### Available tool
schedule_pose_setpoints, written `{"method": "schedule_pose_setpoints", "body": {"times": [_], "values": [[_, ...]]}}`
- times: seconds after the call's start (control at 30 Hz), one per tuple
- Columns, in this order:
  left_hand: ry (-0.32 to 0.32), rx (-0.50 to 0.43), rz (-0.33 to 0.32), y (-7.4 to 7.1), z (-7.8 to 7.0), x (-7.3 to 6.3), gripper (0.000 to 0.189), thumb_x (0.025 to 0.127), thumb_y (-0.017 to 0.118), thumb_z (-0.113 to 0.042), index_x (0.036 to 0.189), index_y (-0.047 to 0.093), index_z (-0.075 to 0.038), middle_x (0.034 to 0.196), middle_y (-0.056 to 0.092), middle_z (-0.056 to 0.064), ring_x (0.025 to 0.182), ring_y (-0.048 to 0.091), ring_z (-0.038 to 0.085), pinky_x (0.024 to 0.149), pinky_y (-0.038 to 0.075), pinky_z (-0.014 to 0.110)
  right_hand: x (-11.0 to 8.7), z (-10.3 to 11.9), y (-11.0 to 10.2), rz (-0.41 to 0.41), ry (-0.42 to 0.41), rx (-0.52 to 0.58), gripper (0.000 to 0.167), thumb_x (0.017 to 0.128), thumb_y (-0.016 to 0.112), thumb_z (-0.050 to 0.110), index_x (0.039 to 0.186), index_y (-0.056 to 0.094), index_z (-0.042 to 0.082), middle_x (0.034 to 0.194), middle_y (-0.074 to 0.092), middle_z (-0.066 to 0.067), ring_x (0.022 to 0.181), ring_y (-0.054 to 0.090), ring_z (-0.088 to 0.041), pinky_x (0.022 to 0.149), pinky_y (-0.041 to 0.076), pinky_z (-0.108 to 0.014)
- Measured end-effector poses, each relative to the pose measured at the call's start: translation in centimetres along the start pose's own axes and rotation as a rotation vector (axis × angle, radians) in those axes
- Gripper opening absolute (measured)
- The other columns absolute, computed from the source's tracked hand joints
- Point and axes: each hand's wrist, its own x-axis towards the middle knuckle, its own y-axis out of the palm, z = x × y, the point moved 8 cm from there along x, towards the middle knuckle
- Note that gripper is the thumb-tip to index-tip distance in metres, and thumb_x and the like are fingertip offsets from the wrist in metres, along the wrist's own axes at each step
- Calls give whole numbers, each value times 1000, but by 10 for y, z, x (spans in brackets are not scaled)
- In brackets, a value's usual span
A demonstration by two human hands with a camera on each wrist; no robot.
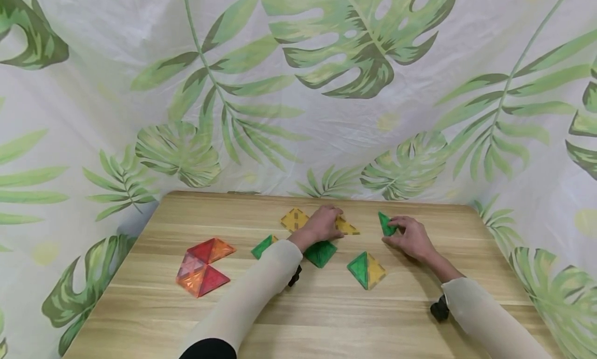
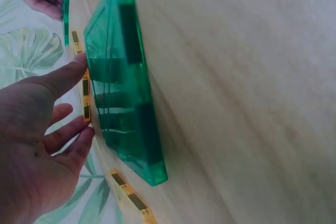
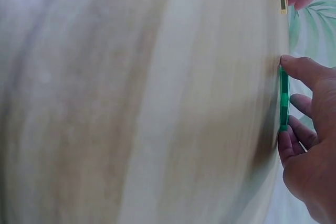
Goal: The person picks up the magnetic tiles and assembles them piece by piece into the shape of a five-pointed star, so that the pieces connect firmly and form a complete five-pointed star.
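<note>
My left hand [image 1: 322, 227] reaches to the back middle of the table and holds a yellow triangular magnetic tile [image 1: 346, 226] between thumb and fingers; part of the tile is hidden under the hand. Just in front of that hand lie green tiles [image 1: 321, 255], which look large in the left wrist view. Farther right, my right hand [image 1: 410, 239] pinches a green triangular magnetic tile [image 1: 384, 223] by its edges. The right wrist view has this green tile [image 3: 284, 98] edge-on, thumb at one end and fingers at the other.
Yellow tiles [image 1: 294, 219] lie left of my left hand. A green and yellow pair [image 1: 358, 270] sits between the arms. Another green tile [image 1: 263, 246] is partly behind the left sleeve. Red, orange and pink triangles [image 1: 202, 251] form a fan at left. A leaf-print cloth [image 1: 261, 157] hangs behind the table.
</note>
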Motion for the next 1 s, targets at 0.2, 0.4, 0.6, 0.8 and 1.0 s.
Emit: {"method": "schedule_pose_setpoints", "body": {"times": [0.2,0.4,0.6,0.8,1.0], "values": [[40,-28,0,-4,-2,2,68,92,86,-30,146,60,0,145,63,17,135,59,32,112,50,39,0,1,-2,14,17,30,47,82,93,22,119,77,-3,133,68,-25,122,64,-47,98,55,-61],[125,-3,20,-5,-5,3,57,90,88,-27,136,67,0,122,72,11,97,63,18,86,55,30,2,16,-2,10,-36,59,47,81,94,21,117,78,-4,130,70,-25,121,64,-48,100,53,-63],[194,-40,66,-4,-3,3,56,90,88,-25,135,68,0,109,72,7,88,58,14,80,52,28,5,33,5,49,-70,83,46,81,94,23,117,79,-1,129,71,-21,120,66,-44,99,55,-61],[226,-97,113,-3,-1,2,62,92,85,-20,145,61,2,133,69,13,111,64,20,99,54,35,9,45,17,89,-100,116,47,80,96,23,118,79,1,128,72,-16,120,66,-40,101,54,-59],[241,-124,148,-1,1,1,64,94,84,-21,148,58,-1,141,67,11,125,63,22,106,52,34,13,50,30,115,-99,144,47,81,95,26,118,79,2,129,72,-14,122,66,-39,105,52,-59]]}}
